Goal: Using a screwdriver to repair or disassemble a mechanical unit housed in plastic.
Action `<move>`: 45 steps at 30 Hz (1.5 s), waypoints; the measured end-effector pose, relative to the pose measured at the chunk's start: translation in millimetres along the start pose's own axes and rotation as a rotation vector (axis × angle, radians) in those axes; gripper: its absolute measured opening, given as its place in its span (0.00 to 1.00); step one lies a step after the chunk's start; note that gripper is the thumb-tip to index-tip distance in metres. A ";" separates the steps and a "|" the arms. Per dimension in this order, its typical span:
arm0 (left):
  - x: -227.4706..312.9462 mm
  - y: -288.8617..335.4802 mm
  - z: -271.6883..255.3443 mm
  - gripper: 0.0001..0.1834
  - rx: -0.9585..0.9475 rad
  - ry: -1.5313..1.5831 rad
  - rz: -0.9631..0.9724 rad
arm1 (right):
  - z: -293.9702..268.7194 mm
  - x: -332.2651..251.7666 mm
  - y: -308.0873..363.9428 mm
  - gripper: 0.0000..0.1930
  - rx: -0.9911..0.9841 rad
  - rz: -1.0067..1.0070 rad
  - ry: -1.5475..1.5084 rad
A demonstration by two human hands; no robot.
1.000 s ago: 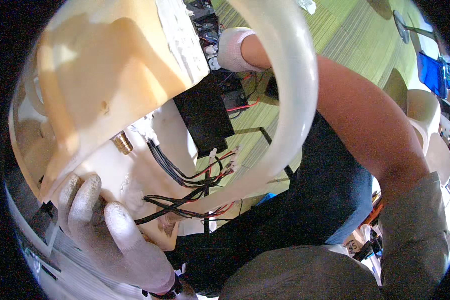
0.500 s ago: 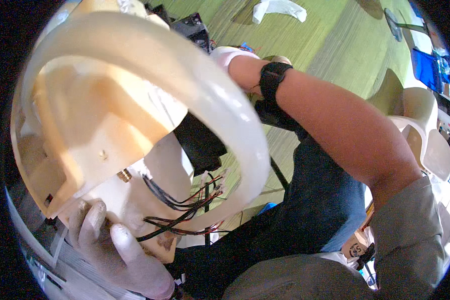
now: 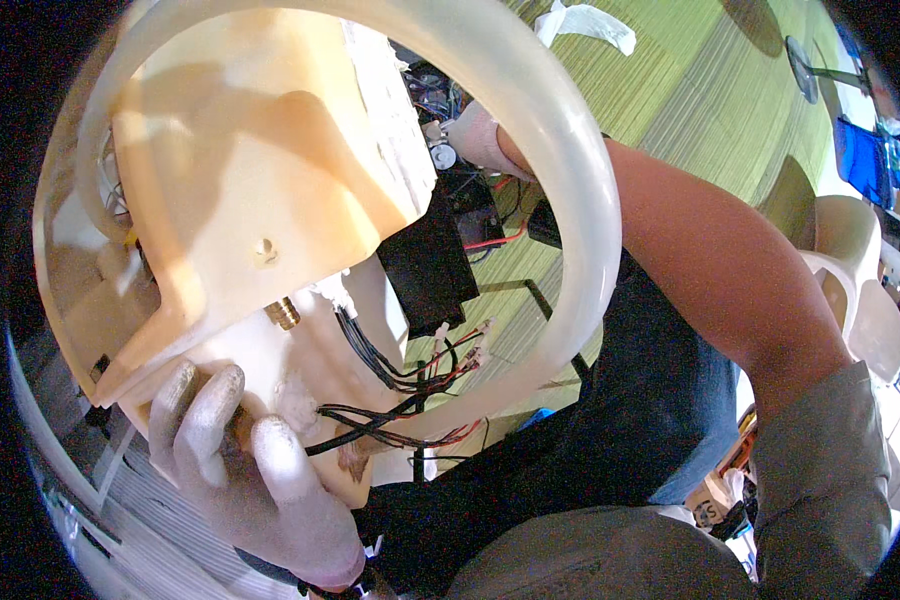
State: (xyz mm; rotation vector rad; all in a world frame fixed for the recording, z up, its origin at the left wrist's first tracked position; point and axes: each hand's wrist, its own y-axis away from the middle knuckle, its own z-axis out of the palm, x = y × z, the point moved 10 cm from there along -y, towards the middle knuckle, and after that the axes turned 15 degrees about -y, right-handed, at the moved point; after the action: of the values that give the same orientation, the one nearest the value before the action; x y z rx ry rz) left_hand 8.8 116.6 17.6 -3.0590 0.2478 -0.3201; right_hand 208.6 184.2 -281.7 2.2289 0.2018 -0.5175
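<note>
A large cream shell [image 3: 240, 170] with a rounded body and a jagged foam-like white edge fills the left side. A thick translucent ring [image 3: 595, 220] arches in front of it. My left hand [image 3: 240, 470], in a whitish glove, curls its fingers against the shell's lower edge, with the thumb apart. Beside its thumb, black and red wires [image 3: 390, 430] with white connectors hang loose, and a brass fitting [image 3: 282, 313] sticks out below the shell. My right hand [image 3: 478, 138], gloved too, reaches behind the ring beside the shell's mechanical parts; its fingers are hidden.
A black box [image 3: 425, 270] sits under the shell's right side, with dark parts and cables beyond. A white scrap [image 3: 585, 25] lies on the green striped floor [image 3: 670, 90]. White chairs [image 3: 850, 260] and a stand [image 3: 805, 70] are at the right.
In the picture the shell and ring have shifted to the right, showing more of the parts behind. My right wrist's black band is now hidden by the ring. My left hand stays at the shell's edge.
</note>
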 end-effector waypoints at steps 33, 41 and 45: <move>3.9 -2.2 0.7 0.15 0.059 0.059 0.009 | -21.1 -5.3 41.7 0.12 0.118 -0.259 0.193; -2.4 -1.1 1.9 0.15 0.020 -0.036 -0.002 | -29.8 -41.0 39.0 0.07 0.036 -0.290 0.517; -1.8 -2.7 2.2 0.16 0.000 -0.018 0.004 | -20.4 -38.7 30.2 0.17 -0.167 -0.180 0.731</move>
State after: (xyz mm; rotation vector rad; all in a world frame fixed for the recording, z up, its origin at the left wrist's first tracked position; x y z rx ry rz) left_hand 8.0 119.6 15.3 -3.0592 0.2528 -0.2929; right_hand 189.1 181.0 -232.3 2.1524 0.7943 0.2409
